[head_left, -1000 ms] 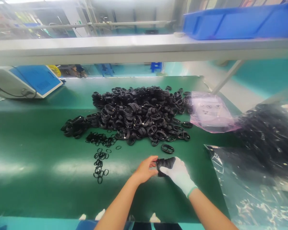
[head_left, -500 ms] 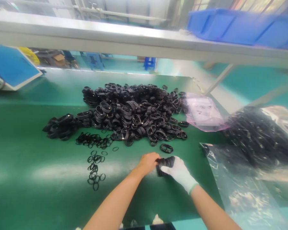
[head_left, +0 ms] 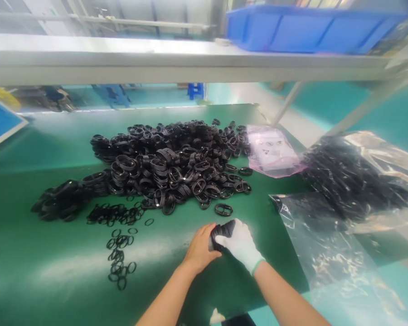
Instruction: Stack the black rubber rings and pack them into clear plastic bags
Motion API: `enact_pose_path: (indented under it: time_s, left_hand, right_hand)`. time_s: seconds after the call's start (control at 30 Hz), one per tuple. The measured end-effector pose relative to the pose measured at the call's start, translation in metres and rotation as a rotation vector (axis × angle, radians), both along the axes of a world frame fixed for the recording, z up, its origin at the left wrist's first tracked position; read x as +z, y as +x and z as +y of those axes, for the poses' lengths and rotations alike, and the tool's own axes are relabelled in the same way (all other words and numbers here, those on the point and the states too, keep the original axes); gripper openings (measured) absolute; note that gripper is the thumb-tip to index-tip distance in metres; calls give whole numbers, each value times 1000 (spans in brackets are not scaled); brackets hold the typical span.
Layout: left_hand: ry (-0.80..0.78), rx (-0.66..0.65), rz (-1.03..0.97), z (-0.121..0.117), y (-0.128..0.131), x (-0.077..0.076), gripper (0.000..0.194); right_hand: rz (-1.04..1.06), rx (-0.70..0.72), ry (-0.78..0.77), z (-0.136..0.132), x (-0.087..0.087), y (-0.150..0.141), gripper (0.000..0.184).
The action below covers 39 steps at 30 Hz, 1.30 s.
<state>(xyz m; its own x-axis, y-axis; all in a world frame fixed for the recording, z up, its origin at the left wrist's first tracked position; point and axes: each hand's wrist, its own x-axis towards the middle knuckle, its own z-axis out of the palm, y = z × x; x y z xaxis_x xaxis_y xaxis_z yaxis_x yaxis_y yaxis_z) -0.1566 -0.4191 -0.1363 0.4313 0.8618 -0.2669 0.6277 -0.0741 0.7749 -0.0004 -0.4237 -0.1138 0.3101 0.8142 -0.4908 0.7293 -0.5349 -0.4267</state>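
- Fingers (head_left: 221, 240) of the right hand (head_left: 244, 246), in a white glove with a green cuff: closed round the right part of the black bundle, thumb across its near side.
- Fingers (head_left: 206, 230) of the left hand (head_left: 196, 251), bare: partly open, cupped about the bundle's left end, thumb on the near side; whether they press on it, cannot tell.
- Black bundle (head_left: 225, 230), ridged, one: between the two hands, low over the near part of the tabletop (head_left: 71, 258), which is green; whether it rests there, cannot tell.
- Single black coil (head_left: 223, 209): flat on the tabletop, just beyond the bundle.
- Pile of black coils (head_left: 170, 163), many, heaped: across the middle and far tabletop.
- Dark clump (head_left: 61, 199): at the pile's left end.
- Small black rings (head_left: 117, 253), loose, some overlapping: left of the left hand; a denser cluster (head_left: 114, 213) lies in front of the pile.
- Clear bag with pink edging (head_left: 274, 154): flat, right of the pile.
- Large clear bag (head_left: 357, 176), dark contents: at the right.
- Clear plastic sheeting (head_left: 329, 258): partly over the tabletop's right edge.
- Blue bin (head_left: 313, 31): on the pale shelf (head_left: 122, 68) above.
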Motion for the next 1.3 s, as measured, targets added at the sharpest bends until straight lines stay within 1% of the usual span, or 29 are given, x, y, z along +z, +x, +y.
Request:
enact_pose_path:
  time_s: [0.1,0.23,0.3,0.4,0.47,0.6,0.77,1.0,1.17,1.3]
  left_hand:
    - [-17,15,-8,1,-1,3,81]
    - [-19,18,-11,1,-1,4,80]
    - [-20,20,11,0,0,3,84]
    - [16,14,69,-2,7,-1,94]
    - [59,2,113,-2,13,-4,96]
    - [101,0,145,-3,22,-8,88]
    - [123,31,130,-5,19,-8,80]
    - [122,1,129,-4,19,-6,84]
    - [104,-14,113,-3,15,-5,84]
    - [107,-29,127,-4,15,-5,84]
  right_hand:
    - [59,25,-12,-1,0,7,82]
    - [199,138,33,-4,-2,22,62]
    - [194,127,54,-6,-4,26,59]
    - [178,99,57,-7,-7,26,59]
    - [178,105,58,-7,-8,25,58]
    - [178,110,64,-6,-8,25,56]
    - [153,104,65,-7,-8,24,53]
    - [150,108,81,-7,-12,24,52]
    - [169,95,58,-7,-10,25,56]
    - [176,92,71,-8,-8,25,58]
